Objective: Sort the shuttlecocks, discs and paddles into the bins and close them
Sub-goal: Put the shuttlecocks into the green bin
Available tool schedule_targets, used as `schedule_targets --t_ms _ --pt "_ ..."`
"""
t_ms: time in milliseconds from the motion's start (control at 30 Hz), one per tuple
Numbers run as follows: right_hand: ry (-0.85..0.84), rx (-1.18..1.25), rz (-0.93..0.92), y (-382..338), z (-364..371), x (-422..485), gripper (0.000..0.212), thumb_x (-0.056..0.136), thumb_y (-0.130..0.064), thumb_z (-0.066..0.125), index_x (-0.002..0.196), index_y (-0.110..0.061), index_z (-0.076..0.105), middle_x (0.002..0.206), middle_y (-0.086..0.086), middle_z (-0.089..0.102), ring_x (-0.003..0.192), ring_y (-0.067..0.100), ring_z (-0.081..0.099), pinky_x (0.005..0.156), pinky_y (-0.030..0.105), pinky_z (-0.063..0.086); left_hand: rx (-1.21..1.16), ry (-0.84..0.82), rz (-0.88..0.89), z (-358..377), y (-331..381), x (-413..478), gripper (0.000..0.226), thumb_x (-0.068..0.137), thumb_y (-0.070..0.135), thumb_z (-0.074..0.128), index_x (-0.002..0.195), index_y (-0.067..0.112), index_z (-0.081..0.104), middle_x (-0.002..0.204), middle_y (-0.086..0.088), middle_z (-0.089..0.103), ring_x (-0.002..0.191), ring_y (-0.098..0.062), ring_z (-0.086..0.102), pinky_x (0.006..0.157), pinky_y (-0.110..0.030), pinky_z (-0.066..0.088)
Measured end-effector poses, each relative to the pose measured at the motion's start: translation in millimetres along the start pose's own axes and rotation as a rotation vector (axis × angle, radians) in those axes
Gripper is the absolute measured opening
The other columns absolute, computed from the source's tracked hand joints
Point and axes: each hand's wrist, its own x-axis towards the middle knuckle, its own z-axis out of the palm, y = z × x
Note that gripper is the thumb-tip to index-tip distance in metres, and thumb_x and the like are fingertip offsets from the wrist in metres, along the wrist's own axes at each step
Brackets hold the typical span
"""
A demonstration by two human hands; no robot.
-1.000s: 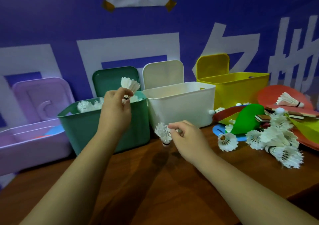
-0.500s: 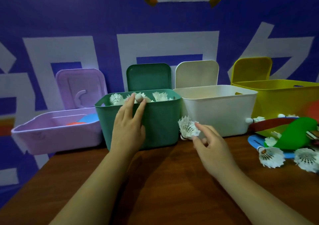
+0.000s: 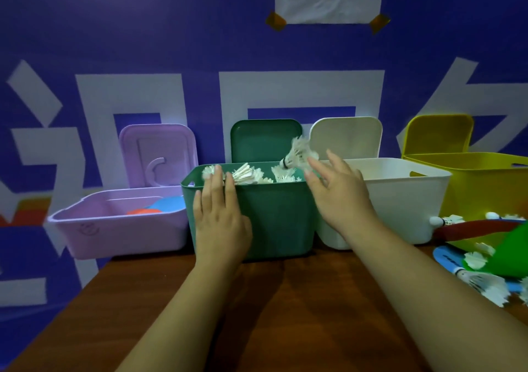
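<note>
Head view. My left hand (image 3: 220, 220) lies against the front wall of the green bin (image 3: 274, 220). Its fingers are straight and released, and their tips reach over the rim beside the heaped shuttlecocks (image 3: 247, 174) inside.

My right hand (image 3: 340, 197) is raised at the bin's right corner with its fingers spread and grasping nothing. A blurred single shuttlecock (image 3: 298, 154) sits just beyond its fingertips, above the bin's rear right. I cannot tell whether the fingertips touch it.

Four bins stand in a row on the tabletop (image 3: 285, 314), each with its lid upright behind it:
- The purple bin (image 3: 114, 228) is on the left. It contains a blue disc (image 3: 168, 202) and an orange disc (image 3: 143, 211).
- The green bin is next, and its green lid (image 3: 265, 140) is open.
- The white bin (image 3: 400, 200) follows it.
- The yellow bin (image 3: 485, 188) is on the right.

At the right edge of the tabletop is an unsorted pile. It holds a red paddle (image 3: 474, 228), a green piece (image 3: 514, 254), a blue piece (image 3: 445, 257) and loose shuttlecocks (image 3: 485, 286). One more cork-tipped shuttlecock (image 3: 445, 220) lies against the white bin's lower right corner.
</note>
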Motion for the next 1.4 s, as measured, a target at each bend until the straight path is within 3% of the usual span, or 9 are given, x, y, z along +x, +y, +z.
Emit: schedule_targets --t_ms 67,233,467,633,867,1000,1100,1200,1400 --pt "-0.103 -0.109 0.039 3 12 -1 0.046 0.108 -0.041 0.050 0.153 -0.048 0.048 0.172 -0.002 0.028 0.153 0.029 0.026 0.125 0.047 0.028 -0.018 -0.037 0.032 2 3 -2 0.088 0.082 0.015 0.057 0.164 0.008 0.025 0.173 -0.011 0.017 0.161 -0.032 0.014 0.129 -0.053 0.016" --pt "0.069 -0.055 -0.127 28 25 -48 0.042 0.099 -0.014 0.060 0.138 -0.028 0.066 0.158 -0.002 0.044 0.145 0.021 0.037 0.119 0.044 0.040 -0.011 -0.058 0.051 1 3 3 0.082 0.083 0.017 0.057 0.161 0.017 0.031 0.166 -0.005 0.031 0.158 -0.032 0.021 0.128 -0.056 0.016" --pt "0.037 -0.037 -0.079 58 37 -75 0.023 0.098 -0.012 0.060 0.114 -0.022 0.074 0.131 -0.007 0.052 0.127 0.013 0.046 0.108 0.039 0.050 -0.040 -0.078 0.015 -4 1 19 0.054 0.085 0.031 0.062 0.137 0.028 0.048 0.151 -0.009 0.045 0.152 -0.038 0.026 0.127 -0.060 0.014" --pt "-0.023 0.054 -0.039 61 33 -74 0.022 0.102 -0.012 0.056 0.107 -0.024 0.073 0.114 -0.014 0.050 0.112 0.008 0.051 0.095 0.032 0.056 -0.053 -0.111 0.007 -16 -3 38 0.032 0.091 0.053 0.042 0.114 0.035 0.054 0.110 0.004 0.063 0.110 -0.025 0.053 0.109 -0.054 0.034" --pt "-0.011 0.170 0.030 70 26 -65 0.022 0.102 -0.012 0.056 0.098 -0.026 0.072 0.103 -0.015 0.052 0.100 0.008 0.056 0.084 0.029 0.058 -0.077 -0.291 0.036 -23 7 66 0.053 0.099 0.074 0.033 0.114 0.034 0.064 0.096 0.006 0.067 0.116 -0.025 0.054 0.103 -0.054 0.035" --pt "0.005 0.203 0.041 74 25 -59 0.023 0.102 -0.010 0.055 0.098 -0.024 0.073 0.101 -0.013 0.053 0.097 0.009 0.056 0.079 0.024 0.053 -0.143 -0.073 0.090 -19 35 62 0.036 0.105 0.049 0.047 0.110 0.021 0.068 0.110 0.000 0.066 0.112 -0.027 0.055 0.095 -0.046 0.042" --pt "0.037 0.207 0.057 75 19 -54 0.022 0.103 -0.011 0.054 0.102 -0.023 0.073 0.104 -0.009 0.054 0.097 0.010 0.057 0.078 0.022 0.052 -0.224 0.095 0.303 -17 68 53 0.015 0.096 0.018 0.057 0.106 0.012 0.067 0.105 -0.004 0.064 0.102 -0.028 0.054 0.087 -0.041 0.046" --pt "0.130 0.218 0.120 81 9 -50 0.023 0.105 -0.011 0.053 0.105 -0.023 0.073 0.106 -0.008 0.056 0.098 0.008 0.056 0.076 0.014 0.046 -0.281 -0.015 0.419 -14 101 44 0.020 0.090 0.012 0.056 0.107 0.014 0.065 0.104 -0.002 0.062 0.098 -0.024 0.052 0.081 -0.040 0.048" --pt "0.319 0.298 0.333 100 -16 -53 0.030 0.101 -0.006 0.049 0.098 -0.027 0.072 0.108 -0.007 0.057 0.103 0.013 0.057 0.080 0.019 0.043 -0.351 -0.220 0.299 10 133 24 0.016 0.092 0.016 0.051 0.105 0.017 0.060 0.103 0.000 0.058 0.099 -0.025 0.051 0.079 -0.044 0.049"
